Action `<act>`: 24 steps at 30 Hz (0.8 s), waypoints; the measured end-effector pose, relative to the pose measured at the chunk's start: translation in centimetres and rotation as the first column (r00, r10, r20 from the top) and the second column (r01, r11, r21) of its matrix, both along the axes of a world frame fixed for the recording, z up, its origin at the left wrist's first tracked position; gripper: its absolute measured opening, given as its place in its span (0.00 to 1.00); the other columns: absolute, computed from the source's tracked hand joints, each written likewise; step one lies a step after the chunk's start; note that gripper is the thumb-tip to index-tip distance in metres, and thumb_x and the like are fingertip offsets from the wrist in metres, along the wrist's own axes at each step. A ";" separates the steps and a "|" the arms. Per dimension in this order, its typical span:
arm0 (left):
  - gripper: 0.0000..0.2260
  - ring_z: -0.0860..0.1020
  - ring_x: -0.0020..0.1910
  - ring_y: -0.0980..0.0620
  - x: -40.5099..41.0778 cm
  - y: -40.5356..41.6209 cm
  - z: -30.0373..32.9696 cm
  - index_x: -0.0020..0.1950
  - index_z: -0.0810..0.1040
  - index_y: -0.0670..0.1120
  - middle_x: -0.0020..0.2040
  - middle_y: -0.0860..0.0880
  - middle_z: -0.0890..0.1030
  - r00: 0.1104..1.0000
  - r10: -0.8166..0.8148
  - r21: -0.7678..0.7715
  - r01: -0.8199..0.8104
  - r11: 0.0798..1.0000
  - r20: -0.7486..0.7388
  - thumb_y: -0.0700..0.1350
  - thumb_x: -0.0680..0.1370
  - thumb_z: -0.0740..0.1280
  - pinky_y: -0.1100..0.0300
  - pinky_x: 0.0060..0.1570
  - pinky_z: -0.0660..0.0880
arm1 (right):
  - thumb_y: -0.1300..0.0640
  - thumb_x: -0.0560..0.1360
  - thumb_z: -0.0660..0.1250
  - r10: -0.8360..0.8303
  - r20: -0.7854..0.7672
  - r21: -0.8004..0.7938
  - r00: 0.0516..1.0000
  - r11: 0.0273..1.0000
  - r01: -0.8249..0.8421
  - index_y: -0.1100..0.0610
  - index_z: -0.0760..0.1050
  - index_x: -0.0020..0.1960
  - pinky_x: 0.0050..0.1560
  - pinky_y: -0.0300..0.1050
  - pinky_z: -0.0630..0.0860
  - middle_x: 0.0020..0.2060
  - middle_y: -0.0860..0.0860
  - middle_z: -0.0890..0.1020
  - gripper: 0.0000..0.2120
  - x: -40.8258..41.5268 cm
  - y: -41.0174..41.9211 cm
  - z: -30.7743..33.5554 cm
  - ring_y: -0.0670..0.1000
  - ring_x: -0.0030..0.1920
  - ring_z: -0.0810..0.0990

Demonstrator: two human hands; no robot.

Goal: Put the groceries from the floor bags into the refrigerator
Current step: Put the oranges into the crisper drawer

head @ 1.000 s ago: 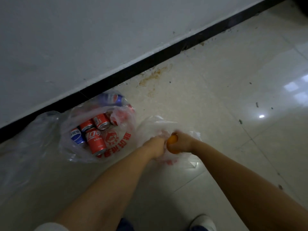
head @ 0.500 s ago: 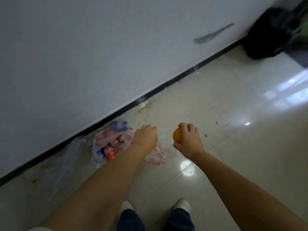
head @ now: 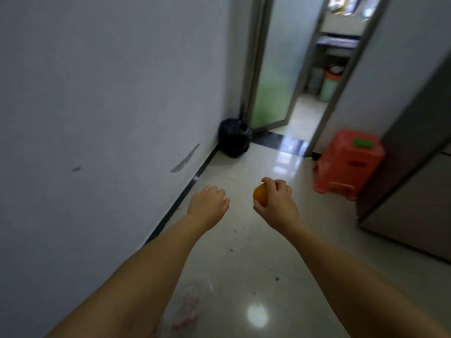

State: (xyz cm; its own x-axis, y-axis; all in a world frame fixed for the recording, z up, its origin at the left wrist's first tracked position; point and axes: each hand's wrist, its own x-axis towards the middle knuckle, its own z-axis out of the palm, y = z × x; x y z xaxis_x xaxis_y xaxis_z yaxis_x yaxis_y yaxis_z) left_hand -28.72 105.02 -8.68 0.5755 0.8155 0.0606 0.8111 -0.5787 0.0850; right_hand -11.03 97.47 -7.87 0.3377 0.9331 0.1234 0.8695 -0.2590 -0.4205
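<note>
My right hand (head: 277, 201) grips an orange (head: 260, 195) in front of me, fingers curled over its top. My left hand (head: 208, 206) hangs beside it with loosely curled fingers and holds nothing. A clear plastic bag with red print (head: 189, 306) lies on the floor between my forearms, partly hidden by my left arm. The grey refrigerator (head: 412, 181) stands at the right edge, its doors closed.
A white wall runs along the left with a black skirting (head: 185, 189). A black rubbish bag (head: 234, 137) sits in the far corner by an open glass door (head: 271, 69). A red plastic stool (head: 349, 162) stands beside the refrigerator. Glossy tile floor lies ahead.
The view has swung up from the floor bags toward the corridor and the refrigerator. The bag of cans has left the view. My right hand has kept hold of the orange.
</note>
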 end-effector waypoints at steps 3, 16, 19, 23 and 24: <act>0.17 0.75 0.52 0.47 5.5 -2.1 4.0 0.58 0.76 0.44 0.55 0.45 0.78 0.988 -0.150 0.035 0.148 0.988 0.042 0.52 0.82 0.53 0.53 0.52 0.74 | 0.48 0.73 0.68 -0.101 0.009 0.036 0.995 0.994 0.100 0.51 0.63 0.71 0.57 0.50 0.74 0.65 0.55 0.66 0.29 4.0 -4.9 3.6 0.57 0.64 0.66; 0.16 0.74 0.56 0.45 38.1 -23.4 13.8 0.56 0.75 0.45 0.56 0.45 0.77 0.745 -0.662 0.172 0.643 0.746 0.085 0.53 0.82 0.53 0.52 0.50 0.70 | 0.44 0.73 0.67 -0.593 0.159 0.081 0.790 0.805 0.588 0.51 0.64 0.68 0.53 0.49 0.75 0.62 0.55 0.66 0.27 28.3 -32.8 11.8 0.56 0.62 0.66; 0.16 0.73 0.57 0.46 45.4 -28.8 15.6 0.58 0.74 0.45 0.57 0.45 0.76 0.695 -0.709 0.169 0.690 0.704 0.119 0.53 0.82 0.52 0.53 0.50 0.70 | 0.44 0.73 0.67 -0.650 0.166 0.111 0.741 0.759 0.641 0.51 0.63 0.68 0.55 0.48 0.74 0.63 0.55 0.66 0.27 34.7 -38.4 13.6 0.56 0.63 0.66; 0.17 0.74 0.55 0.48 54.1 -33.9 17.1 0.59 0.74 0.45 0.56 0.46 0.76 0.650 -0.742 0.181 0.720 0.670 0.164 0.53 0.82 0.52 0.55 0.51 0.72 | 0.44 0.74 0.67 -0.694 0.195 0.116 0.693 0.718 0.686 0.50 0.62 0.69 0.56 0.49 0.74 0.64 0.55 0.65 0.28 43.0 -44.2 16.0 0.56 0.64 0.66; 0.16 0.75 0.55 0.48 56.1 -34.7 17.5 0.59 0.74 0.46 0.56 0.46 0.76 0.642 -0.748 0.178 0.726 0.664 0.169 0.53 0.82 0.52 0.55 0.52 0.73 | 0.44 0.74 0.67 -0.706 0.199 0.121 0.680 0.706 0.697 0.50 0.62 0.68 0.56 0.49 0.74 0.64 0.55 0.65 0.27 44.9 -45.1 16.6 0.56 0.64 0.66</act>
State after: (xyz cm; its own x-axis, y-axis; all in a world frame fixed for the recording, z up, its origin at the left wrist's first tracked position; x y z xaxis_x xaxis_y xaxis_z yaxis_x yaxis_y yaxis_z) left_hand 27.34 70.27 8.77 0.9470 0.1117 0.3013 0.0796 -0.9900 0.1166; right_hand 33.90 52.42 8.69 0.8525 0.4278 0.3003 0.5058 -0.8202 -0.2674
